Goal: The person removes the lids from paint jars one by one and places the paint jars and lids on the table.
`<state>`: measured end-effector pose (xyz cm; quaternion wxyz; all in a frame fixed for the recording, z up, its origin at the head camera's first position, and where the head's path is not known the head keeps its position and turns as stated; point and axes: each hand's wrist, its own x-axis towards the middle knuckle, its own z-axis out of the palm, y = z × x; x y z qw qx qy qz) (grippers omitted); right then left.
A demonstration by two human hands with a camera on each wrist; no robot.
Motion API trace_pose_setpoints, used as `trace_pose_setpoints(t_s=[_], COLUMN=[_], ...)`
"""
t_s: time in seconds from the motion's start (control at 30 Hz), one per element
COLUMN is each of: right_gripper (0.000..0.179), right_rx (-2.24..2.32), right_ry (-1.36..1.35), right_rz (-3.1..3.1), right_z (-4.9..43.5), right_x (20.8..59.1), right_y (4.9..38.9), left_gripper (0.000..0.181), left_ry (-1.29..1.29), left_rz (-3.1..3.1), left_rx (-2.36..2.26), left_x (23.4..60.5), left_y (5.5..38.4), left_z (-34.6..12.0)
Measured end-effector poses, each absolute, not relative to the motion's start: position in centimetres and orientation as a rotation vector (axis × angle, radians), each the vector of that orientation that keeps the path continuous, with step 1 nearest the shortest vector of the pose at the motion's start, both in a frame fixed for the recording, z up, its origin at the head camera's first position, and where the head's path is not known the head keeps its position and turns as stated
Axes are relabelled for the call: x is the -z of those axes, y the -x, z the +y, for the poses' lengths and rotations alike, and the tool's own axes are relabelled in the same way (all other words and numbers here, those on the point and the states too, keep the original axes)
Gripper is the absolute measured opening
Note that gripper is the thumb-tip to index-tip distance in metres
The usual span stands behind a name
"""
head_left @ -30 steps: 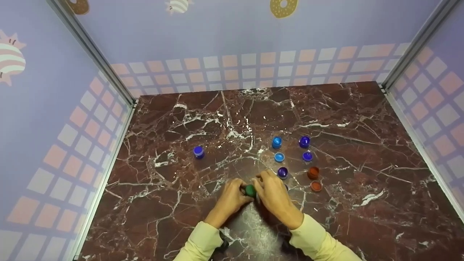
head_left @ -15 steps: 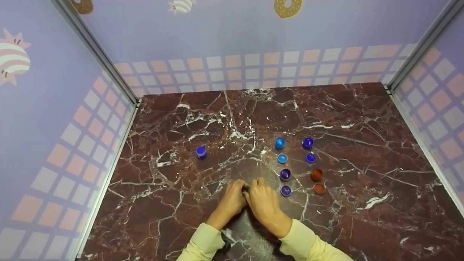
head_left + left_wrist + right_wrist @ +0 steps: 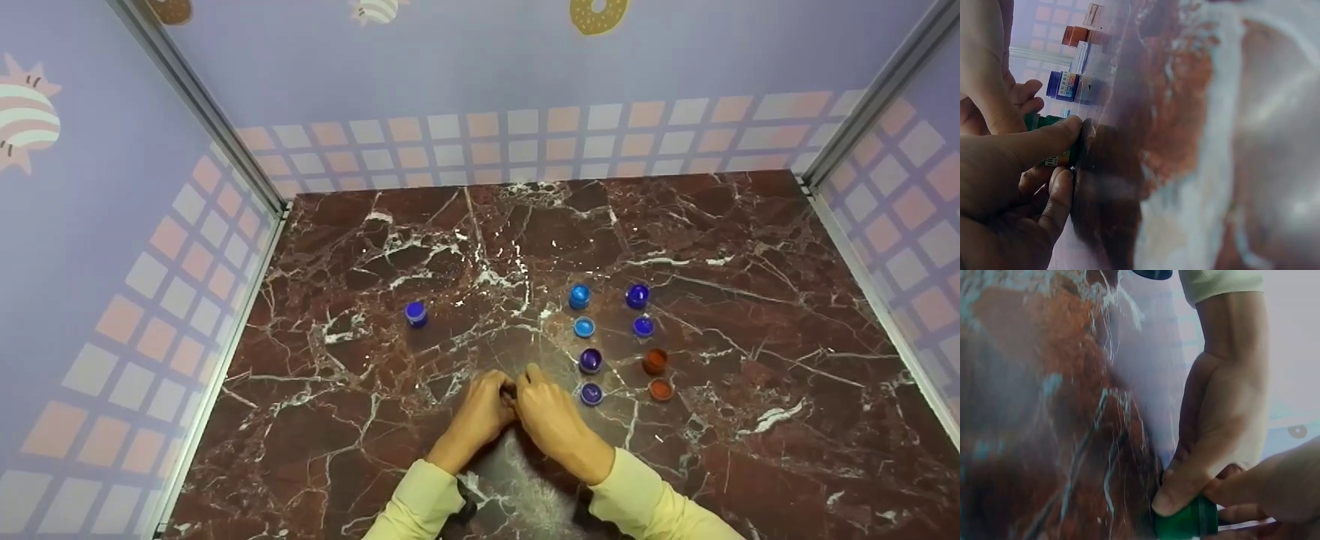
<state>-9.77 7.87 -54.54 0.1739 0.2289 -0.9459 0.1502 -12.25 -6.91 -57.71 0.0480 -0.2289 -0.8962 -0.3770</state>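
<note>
Near the front of the table, my left hand (image 3: 480, 409) holds a small green paint jar (image 3: 1176, 523) by its lower part, thumb and fingers on either side. The jar stands on the tabletop, as both wrist views show. My right hand (image 3: 551, 420) bends over it from the right, its fingers gripping the green lid (image 3: 1033, 120). In the head view the two hands hide the jar. Just right of them are an uncovered purple jar (image 3: 590, 361) and a purple lid (image 3: 591, 394).
Farther right stand a light blue jar (image 3: 579, 296), a dark blue jar (image 3: 637, 296) and an orange-brown jar (image 3: 655, 361), each with its lid in front. A capped blue jar (image 3: 416, 315) stands alone to the left. Patterned walls enclose the marbled table (image 3: 337, 450).
My right hand has shifted left and closed over the green lid, which showed between the hands a second ago. The purple lid, partly covered then, is now uncovered. The left hand stays in place.
</note>
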Motion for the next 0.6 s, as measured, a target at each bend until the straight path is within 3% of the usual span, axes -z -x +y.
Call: trace_pose_setpoints(t_s=[0.23,0.6], right_gripper=[0.017,0.034], right_rx=[-0.468,-0.58], right_ry=[-0.99,-1.281], right_rz=[-2.648,-2.633], right_z=[9.6,11.2], right_x=[54.3,53.6], right_y=[10.7,11.7], left_gripper=[0.032,0.036], left_ry=[0.662,0.657], left_rz=[-2.765,-2.793], left_rx=[1.145,1.149], left_x=[57.6,57.4], left_y=[12.1,12.3], left_z=[-6.9,-6.8])
